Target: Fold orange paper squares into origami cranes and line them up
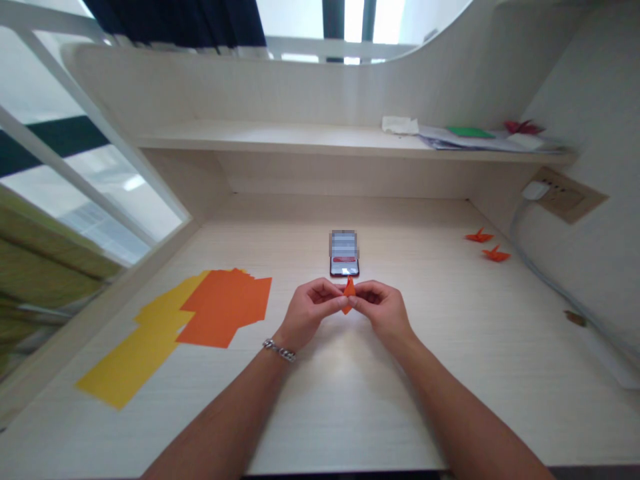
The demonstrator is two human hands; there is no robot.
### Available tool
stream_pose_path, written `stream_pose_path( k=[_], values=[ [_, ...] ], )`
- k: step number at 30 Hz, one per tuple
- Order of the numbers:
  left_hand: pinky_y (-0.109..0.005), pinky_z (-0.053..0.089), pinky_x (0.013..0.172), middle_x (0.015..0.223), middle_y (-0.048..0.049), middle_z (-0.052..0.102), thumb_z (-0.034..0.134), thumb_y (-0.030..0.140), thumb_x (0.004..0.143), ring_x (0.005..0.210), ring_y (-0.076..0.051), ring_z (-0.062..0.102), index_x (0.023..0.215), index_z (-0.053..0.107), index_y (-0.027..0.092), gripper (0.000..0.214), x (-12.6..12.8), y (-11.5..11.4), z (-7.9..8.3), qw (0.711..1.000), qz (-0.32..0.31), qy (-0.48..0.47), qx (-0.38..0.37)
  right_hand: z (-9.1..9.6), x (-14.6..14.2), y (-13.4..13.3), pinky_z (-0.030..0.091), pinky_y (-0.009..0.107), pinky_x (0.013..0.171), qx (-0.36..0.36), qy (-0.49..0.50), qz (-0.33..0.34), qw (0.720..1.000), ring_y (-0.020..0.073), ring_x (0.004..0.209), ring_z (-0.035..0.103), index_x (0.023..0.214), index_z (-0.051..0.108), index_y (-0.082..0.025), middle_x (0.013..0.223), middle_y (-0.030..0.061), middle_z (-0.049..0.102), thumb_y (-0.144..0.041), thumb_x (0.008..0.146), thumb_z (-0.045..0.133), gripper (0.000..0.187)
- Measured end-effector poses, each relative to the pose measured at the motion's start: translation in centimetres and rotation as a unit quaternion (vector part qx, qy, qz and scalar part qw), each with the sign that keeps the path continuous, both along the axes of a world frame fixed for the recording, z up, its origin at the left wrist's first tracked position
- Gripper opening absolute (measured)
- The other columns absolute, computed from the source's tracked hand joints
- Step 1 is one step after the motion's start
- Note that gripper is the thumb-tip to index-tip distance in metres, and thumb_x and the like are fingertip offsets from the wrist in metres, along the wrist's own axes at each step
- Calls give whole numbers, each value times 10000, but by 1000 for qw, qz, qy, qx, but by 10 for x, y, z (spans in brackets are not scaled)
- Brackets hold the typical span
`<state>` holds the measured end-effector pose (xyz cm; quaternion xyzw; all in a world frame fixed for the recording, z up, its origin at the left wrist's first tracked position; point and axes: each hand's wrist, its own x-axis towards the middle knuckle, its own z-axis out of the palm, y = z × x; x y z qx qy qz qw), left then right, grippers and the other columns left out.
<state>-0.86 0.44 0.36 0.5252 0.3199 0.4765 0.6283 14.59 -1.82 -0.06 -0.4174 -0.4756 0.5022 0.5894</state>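
A small folded piece of orange paper is pinched between both of my hands above the middle of the pale wooden desk. My left hand, with a metal bracelet at its wrist, grips the paper's left side with closed fingers. My right hand pinches its right side in the same way. Just beyond my hands a phone lies flat on the desk with its screen lit.
A stack of orange sheets overlaps yellow sheets on the desk's left. Two folded orange paper figures sit at the right rear. A shelf above holds papers and a red folded figure. A wall socket with a cable is at right.
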Motion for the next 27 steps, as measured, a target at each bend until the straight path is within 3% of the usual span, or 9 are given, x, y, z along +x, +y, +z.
stream_pose_path(
  k=[9,16,22,27],
  values=[
    [-320,568,686,795,-74,708,781,238,650,695,-169,667,818,680,114,232,1,2,-4,997,37,24,-62,-5,1,3,530,297,643,13,-43,-43,998,170,719,629,933,692,-205,907,51,703,-253,661,750,282],
    [-339,574,705,789,-80,721,788,268,639,695,-177,679,840,699,115,268,1,1,-1,995,44,20,-88,-5,0,0,536,291,650,47,-79,-72,993,170,748,635,869,717,-235,955,45,679,-258,692,728,179],
    [-344,572,681,813,-95,716,744,317,691,738,-198,672,836,711,110,254,1,0,3,995,30,-1,-92,-5,2,1,554,320,704,25,-84,-35,996,220,891,643,756,706,-201,939,59,683,-243,665,741,106],
    [-347,574,697,781,-69,708,756,265,681,718,-177,661,819,708,119,207,0,2,2,993,37,-24,-108,-4,2,-1,568,326,718,61,-62,-8,996,227,976,622,717,715,-227,1003,54,648,-220,669,735,52]
  ],
)
